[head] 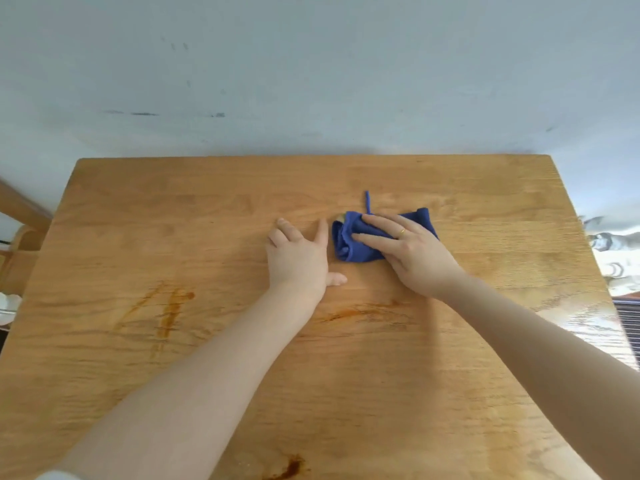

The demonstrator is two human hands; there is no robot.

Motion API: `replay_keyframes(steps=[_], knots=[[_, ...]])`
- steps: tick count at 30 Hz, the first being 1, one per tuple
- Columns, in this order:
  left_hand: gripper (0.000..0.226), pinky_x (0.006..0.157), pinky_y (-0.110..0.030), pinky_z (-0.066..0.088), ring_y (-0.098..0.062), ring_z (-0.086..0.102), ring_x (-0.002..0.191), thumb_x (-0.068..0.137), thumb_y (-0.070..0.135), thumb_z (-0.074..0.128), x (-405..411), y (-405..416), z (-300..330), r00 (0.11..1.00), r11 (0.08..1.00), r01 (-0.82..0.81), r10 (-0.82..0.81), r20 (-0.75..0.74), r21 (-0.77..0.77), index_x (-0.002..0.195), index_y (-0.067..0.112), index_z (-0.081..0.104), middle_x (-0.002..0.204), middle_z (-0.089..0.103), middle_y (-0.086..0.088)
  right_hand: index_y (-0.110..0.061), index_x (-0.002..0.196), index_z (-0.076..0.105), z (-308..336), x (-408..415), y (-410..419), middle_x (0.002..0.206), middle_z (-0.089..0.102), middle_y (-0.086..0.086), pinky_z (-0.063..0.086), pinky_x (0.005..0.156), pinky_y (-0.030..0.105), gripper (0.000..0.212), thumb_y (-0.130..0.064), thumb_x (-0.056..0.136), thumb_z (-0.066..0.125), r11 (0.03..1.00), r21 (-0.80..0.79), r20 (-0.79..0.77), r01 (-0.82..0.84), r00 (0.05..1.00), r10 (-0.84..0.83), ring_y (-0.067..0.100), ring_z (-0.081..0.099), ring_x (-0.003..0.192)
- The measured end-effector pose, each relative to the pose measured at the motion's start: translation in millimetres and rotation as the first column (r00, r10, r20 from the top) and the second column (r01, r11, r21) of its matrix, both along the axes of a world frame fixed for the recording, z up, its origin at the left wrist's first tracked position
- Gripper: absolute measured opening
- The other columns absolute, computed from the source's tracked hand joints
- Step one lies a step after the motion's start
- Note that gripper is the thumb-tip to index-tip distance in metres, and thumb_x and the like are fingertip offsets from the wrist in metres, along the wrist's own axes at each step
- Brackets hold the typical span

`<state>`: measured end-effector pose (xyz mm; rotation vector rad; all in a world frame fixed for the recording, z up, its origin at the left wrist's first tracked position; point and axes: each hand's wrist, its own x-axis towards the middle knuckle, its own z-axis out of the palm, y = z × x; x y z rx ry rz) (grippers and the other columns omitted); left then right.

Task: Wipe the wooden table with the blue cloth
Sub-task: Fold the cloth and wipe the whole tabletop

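Observation:
A bunched blue cloth (pixel 356 245) lies on the wooden table (pixel 173 237), right of centre toward the far edge, with a thin blue loop sticking out at its back. My right hand (pixel 412 252) presses flat on the cloth, fingers spread over it, a ring on one finger. My left hand (pixel 299 254) rests palm down on the bare wood just left of the cloth, fingers apart, holding nothing. Brown streaky stains (pixel 166 313) mark the wood at the left, more under my right forearm (pixel 367 313), and one at the near edge (pixel 291 469).
A pale blue-grey wall (pixel 311 81) stands right behind the table's far edge. A wooden chair part (pixel 20 230) shows at the left. At the right, beyond the table's edge, lies patterned fabric (pixel 613 251).

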<state>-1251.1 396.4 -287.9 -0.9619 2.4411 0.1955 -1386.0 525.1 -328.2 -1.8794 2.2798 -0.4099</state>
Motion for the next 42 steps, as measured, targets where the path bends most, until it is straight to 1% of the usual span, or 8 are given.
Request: replay_keyframes(steps=[5, 9, 19, 23, 28, 35, 39, 42], knots=[[0.101, 0.1, -0.041, 0.036, -0.045, 0.028, 0.129, 0.073, 0.071, 0.052, -5.3, -3.9, 1.1, 0.997, 0.999, 0.039, -0.039, 0.067, -0.001, 0.148, 0.033, -0.003, 0.148, 0.007, -0.037, -0.016, 0.125, 0.058, -5.0, -64.7, -34.8, 0.136, 0.05, 0.015, 0.039, 0.096, 0.046, 0.042, -0.009, 0.09, 0.036, 0.951, -0.094, -0.051, 0.296, 0.952, -0.302, 0.041, 0.048, 0.117], [0.1, 0.1, -0.039, 0.034, -0.043, 0.028, 0.13, 0.074, 0.072, 0.052, -4.3, -2.4, 2.7, 0.998, 1.0, 0.023, -0.023, 0.055, 0.001, 0.148, 0.035, -0.004, 0.149, 0.005, -0.035, -0.025, 0.136, 0.043, -2.4, -89.6, -53.4, 0.147, 0.035, 0.012, 0.027, 0.105, 0.042, 0.047, -0.008, 0.093, 0.037, 0.869, 0.005, -0.089, 0.495, 0.866, -0.493, 0.034, 0.033, 0.13], [0.095, 0.11, -0.046, 0.023, -0.044, 0.011, 0.138, 0.08, 0.057, 0.059, -5.6, 7.7, 15.8, 0.987, 0.979, -0.156, 0.15, 0.052, 0.132, 0.148, 0.037, -0.004, 0.152, -0.01, -0.029, -0.019, 0.118, 0.064, -3.9, -23.3, 19.4, 0.13, 0.056, 0.014, 0.041, 0.094, 0.045, 0.048, -0.013, 0.085, 0.03, 0.986, -0.063, 0.043, 0.156, 0.987, -0.153, 0.039, 0.052, 0.115], [0.086, 0.115, -0.046, 0.011, -0.034, -0.004, 0.144, 0.085, 0.043, 0.061, -11.8, 12.6, 14.6, 0.989, 0.976, -0.144, 0.148, -0.016, 0.161, 0.149, 0.033, 0.005, 0.156, -0.006, -0.018, -0.018, 0.12, 0.062, -4.2, -75.5, -9.5, 0.134, 0.052, 0.014, 0.037, 0.097, 0.044, 0.045, -0.009, 0.087, 0.033, 0.966, -0.098, 0.027, 0.239, 0.971, -0.237, 0.04, 0.048, 0.116], [0.066, 0.116, -0.04, 0.007, -0.022, 0.002, 0.145, 0.092, 0.034, 0.053, -9.3, 21.2, 12.2, 0.984, 0.987, 0.148, -0.141, -0.112, 0.059, 0.148, 0.029, 0.019, 0.158, 0.006, -0.001, -0.026, 0.132, 0.051, -2.6, -112.7, -34.6, 0.147, 0.036, 0.008, 0.023, 0.109, 0.038, 0.046, -0.006, 0.094, 0.035, 0.936, 0.001, 0.023, 0.352, 0.936, -0.352, 0.032, 0.031, 0.131], [0.061, 0.116, -0.036, 0.008, -0.026, 0.001, 0.145, 0.095, 0.03, 0.042, -38.0, 46.1, 14.8, 0.97, 0.986, -0.071, 0.104, -0.22, 0.154, 0.146, 0.005, 0.019, 0.155, 0.013, -0.012, -0.022, 0.117, 0.064, -7.4, -48.4, 38.6, 0.131, 0.055, 0.014, 0.043, 0.095, 0.05, 0.047, -0.004, 0.082, 0.04, 0.978, -0.092, 0.056, 0.189, 0.981, -0.185, 0.039, 0.05, 0.118], [0.086, 0.114, -0.041, 0.017, -0.031, 0.006, 0.144, 0.086, 0.057, 0.045, -56.6, 58.3, 12.3, 0.975, 0.986, -0.125, 0.143, -0.172, 0.111, 0.148, 0.01, 0.01, 0.155, 0.012, -0.019, -0.02, 0.115, 0.066, -7.0, -58.8, 46.8, 0.127, 0.058, 0.013, 0.045, 0.091, 0.046, 0.048, -0.01, 0.081, 0.032, 0.988, -0.128, 0.043, 0.092, 0.995, -0.087, 0.037, 0.054, 0.113], [0.111, 0.113, -0.043, 0.019, -0.038, 0.003, 0.143, 0.073, 0.078, 0.044, -62.1, 69.0, 7.9, 0.998, 0.996, -0.062, 0.061, 0.02, 0.057, 0.149, 0.014, -0.004, 0.153, -0.004, -0.028, -0.018, 0.117, 0.064, -8.3, -99.4, 17.4, 0.127, 0.057, 0.014, 0.045, 0.089, 0.046, 0.047, -0.01, 0.081, 0.035, 0.951, -0.175, -0.022, 0.256, 0.964, -0.264, 0.039, 0.054, 0.108]])
